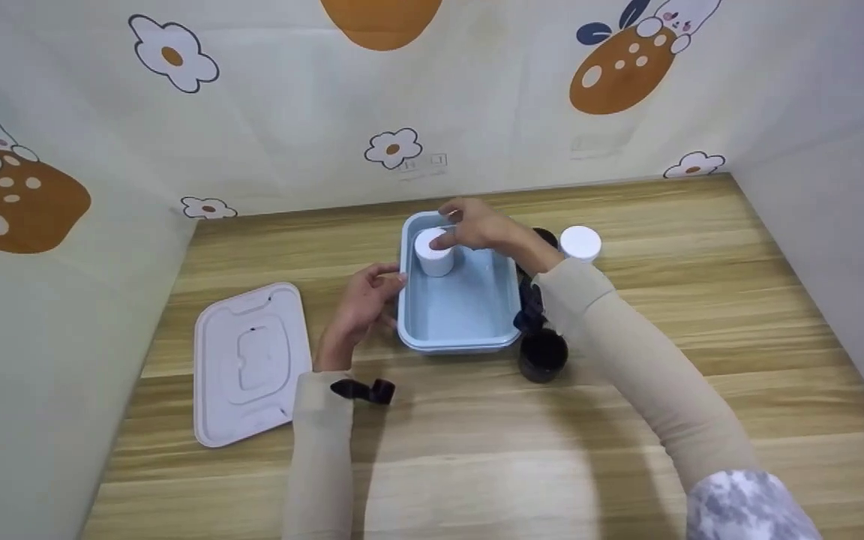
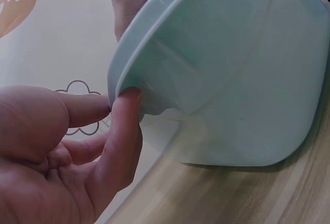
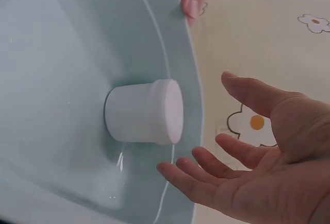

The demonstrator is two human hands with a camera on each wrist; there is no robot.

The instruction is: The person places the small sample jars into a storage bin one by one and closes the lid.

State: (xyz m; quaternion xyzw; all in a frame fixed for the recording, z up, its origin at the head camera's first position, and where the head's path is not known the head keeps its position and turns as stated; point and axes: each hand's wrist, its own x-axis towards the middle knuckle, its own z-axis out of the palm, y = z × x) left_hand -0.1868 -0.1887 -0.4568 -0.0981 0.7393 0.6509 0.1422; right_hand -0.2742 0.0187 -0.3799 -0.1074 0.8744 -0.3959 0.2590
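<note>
A light blue plastic bin (image 1: pixel 469 311) stands on the table, its near edge showing a double rim. Inside, at its far left corner, a white lidded jar (image 1: pixel 436 262) stands upright. My left hand (image 1: pixel 366 301) pinches the bin's left rim (image 2: pixel 149 28) between thumb and fingers, as the left wrist view shows. Over the jar my right hand (image 1: pixel 479 227) hovers with fingers spread. In the right wrist view a gap separates that hand (image 3: pixel 268 157) from the jar (image 3: pixel 136 113), and its palm holds nothing.
Left of the bin lies a pale flat lid (image 1: pixel 214 375). To the right are a black cup (image 1: pixel 542 370), a second white-topped jar (image 1: pixel 580 243) and a dark object (image 1: pixel 545 237) partly hidden by my right arm. A patterned sheet (image 1: pixel 289 112) encloses the table's back and sides.
</note>
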